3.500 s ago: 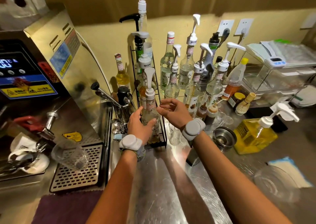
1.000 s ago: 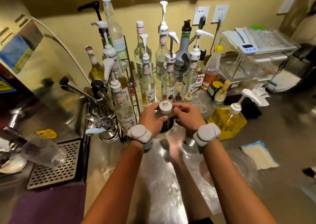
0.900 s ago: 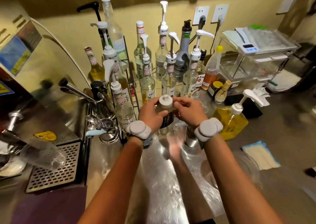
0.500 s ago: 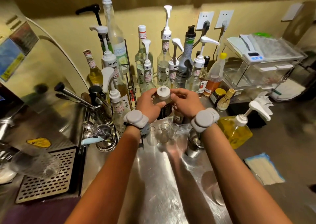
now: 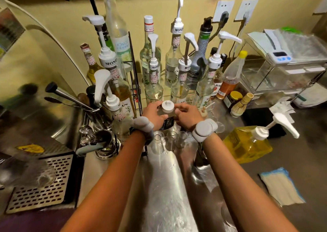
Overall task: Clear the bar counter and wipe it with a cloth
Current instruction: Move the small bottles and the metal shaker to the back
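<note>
Both my hands hold a small squeeze bottle (image 5: 167,107) with a white cap and a dark label, above the steel bar counter (image 5: 164,187). My left hand (image 5: 153,114) grips its left side and my right hand (image 5: 188,115) grips its right side. The bottle is close in front of a row of pump syrup bottles (image 5: 182,83). Three small clear shot glasses (image 5: 170,140) stand on the counter just below my wrists. A folded pale cloth with a blue edge (image 5: 281,185) lies on the counter at the right.
A wire rack with tall pump bottles (image 5: 115,83) stands left of my hands. A steel cup with bar tools (image 5: 104,141), a drip tray (image 5: 40,182) and a coffee machine are at the left. A yellow pump jug (image 5: 247,143), a clear box with a scale (image 5: 283,67) stand right.
Both hands moved from the pump bottle in the rack to the small white-capped bottle, lifted it and carried it away from me toward the row of syrup bottles.
</note>
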### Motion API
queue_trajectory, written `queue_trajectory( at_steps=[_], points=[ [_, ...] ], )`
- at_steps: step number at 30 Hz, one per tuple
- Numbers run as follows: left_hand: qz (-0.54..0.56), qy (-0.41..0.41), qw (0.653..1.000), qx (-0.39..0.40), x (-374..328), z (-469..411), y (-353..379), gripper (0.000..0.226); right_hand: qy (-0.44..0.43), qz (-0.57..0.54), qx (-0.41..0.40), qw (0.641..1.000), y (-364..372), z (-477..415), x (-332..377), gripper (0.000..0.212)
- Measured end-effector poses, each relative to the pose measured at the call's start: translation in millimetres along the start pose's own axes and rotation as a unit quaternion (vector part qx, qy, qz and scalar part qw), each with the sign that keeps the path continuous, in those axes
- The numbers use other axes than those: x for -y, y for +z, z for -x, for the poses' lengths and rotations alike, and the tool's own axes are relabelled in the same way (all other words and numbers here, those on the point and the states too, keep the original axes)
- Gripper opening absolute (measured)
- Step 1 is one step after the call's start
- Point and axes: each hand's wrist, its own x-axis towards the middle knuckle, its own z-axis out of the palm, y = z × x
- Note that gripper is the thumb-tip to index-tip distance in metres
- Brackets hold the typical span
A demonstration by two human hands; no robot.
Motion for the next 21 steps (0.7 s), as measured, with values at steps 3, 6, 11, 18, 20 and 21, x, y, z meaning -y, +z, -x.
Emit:
queue_trajectory(
  at_steps=[3,6,11,18,20,21],
  points=[
    [0.000,-0.009,1.000,0.013,8.5,-4.5,10.2,0.051,0.020,0.008,0.001,1.000,2.8,-6.7,-8.7,0.028],
    [-0.004,-0.022,1.000,0.019,14.4,-7.0,16.8,0.052,0.029,0.020,0.001,0.999,4.0,-9.5,-15.1,0.026],
    [-0.011,-0.029,0.999,0.018,21.2,-8.2,25.1,0.052,0.037,0.029,0.007,0.999,4.2,-13.5,-22.6,0.026],
    [-0.020,-0.038,0.999,0.017,28.3,-6.2,29.6,0.053,0.045,0.033,0.013,0.998,8.3,-16.0,-28.8,0.029],
    [-0.023,-0.044,0.999,0.014,29.3,-5.5,29.8,0.053,0.043,0.031,0.017,0.998,9.1,-16.5,-30.5,0.028],
    [-0.024,-0.046,0.999,0.013,29.4,-5.0,29.7,0.053,0.042,0.030,0.017,0.999,9.2,-16.6,-31.2,0.028]
  ],
)
